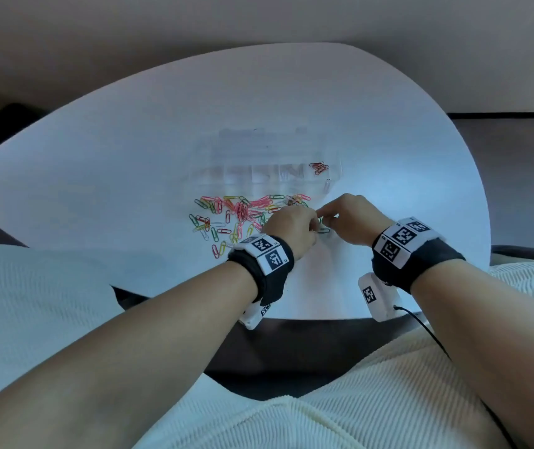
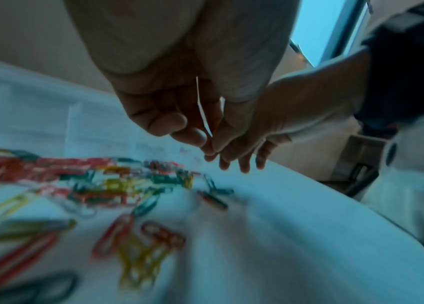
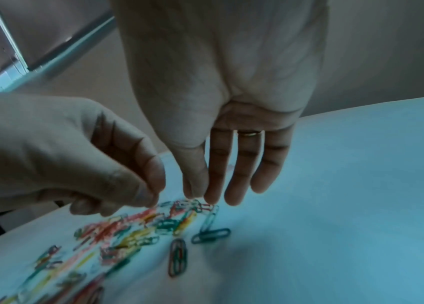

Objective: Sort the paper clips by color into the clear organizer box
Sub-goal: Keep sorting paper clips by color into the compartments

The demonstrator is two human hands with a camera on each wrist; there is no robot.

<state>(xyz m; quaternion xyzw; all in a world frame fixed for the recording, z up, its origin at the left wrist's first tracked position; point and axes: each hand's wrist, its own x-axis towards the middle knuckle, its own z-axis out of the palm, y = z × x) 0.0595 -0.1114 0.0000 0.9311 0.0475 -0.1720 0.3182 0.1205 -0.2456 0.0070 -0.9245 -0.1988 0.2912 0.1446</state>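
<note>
1. On the white table [image 1: 97, 163], seen from the head camera, a heap of mixed paper clips [image 1: 239, 212] is lying just in front of the clear organizer box [image 1: 269, 163]. Only a few red clips [image 1: 319, 167] are sitting in its right-end compartment, so I judge the sorting barely begun. The left hand [image 1: 288, 226] and right hand [image 1: 353, 218] are meeting at the heap's right edge.
2. From the left wrist, the left hand's fingers [image 2: 177, 125] are curling into a pinch; what they hold, if anything, is too blurred to tell.
3. From the right wrist, the right hand's fingers [image 3: 242, 174] are hanging straight above the clips, thumb nearing forefinger, gripping nothing visible. Teal clips [image 3: 211, 234] are lying just below.
</note>
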